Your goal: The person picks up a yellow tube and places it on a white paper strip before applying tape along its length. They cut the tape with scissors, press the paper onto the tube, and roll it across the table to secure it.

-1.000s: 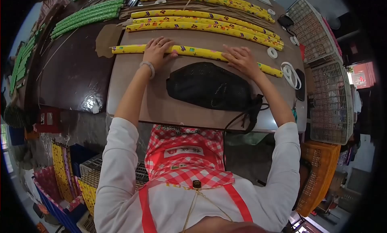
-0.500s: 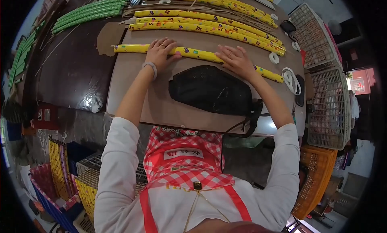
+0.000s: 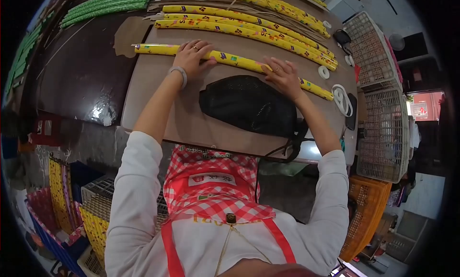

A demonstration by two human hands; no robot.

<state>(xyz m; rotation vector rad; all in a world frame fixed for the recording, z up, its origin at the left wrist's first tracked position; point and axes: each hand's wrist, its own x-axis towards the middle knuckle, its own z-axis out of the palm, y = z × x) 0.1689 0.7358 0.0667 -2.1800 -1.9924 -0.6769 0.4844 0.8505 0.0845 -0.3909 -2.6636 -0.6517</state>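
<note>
A long yellow patterned roll (image 3: 235, 59) lies across the table in front of me. My left hand (image 3: 192, 59) rests on its left part, fingers spread over the top. Further right, my right hand (image 3: 283, 77) lies on the same roll with its fingers apart. Both palms press on the roll without wrapping round it. Just below the roll, between my forearms, is a black mesh bag (image 3: 249, 104) with a dark strap.
Several yellow rolls (image 3: 244, 28) lie beyond my hands, with green rolls (image 3: 105, 7) at the far left. White tape rolls (image 3: 324, 72), a white loop (image 3: 341, 100) and a phone (image 3: 352, 112) are at the right. Crates (image 3: 382, 135) stand past the right edge.
The view has shifted slightly. My right hand has turned a little on the roll, and its fingers have changed position. My left hand stays on the roll.
</note>
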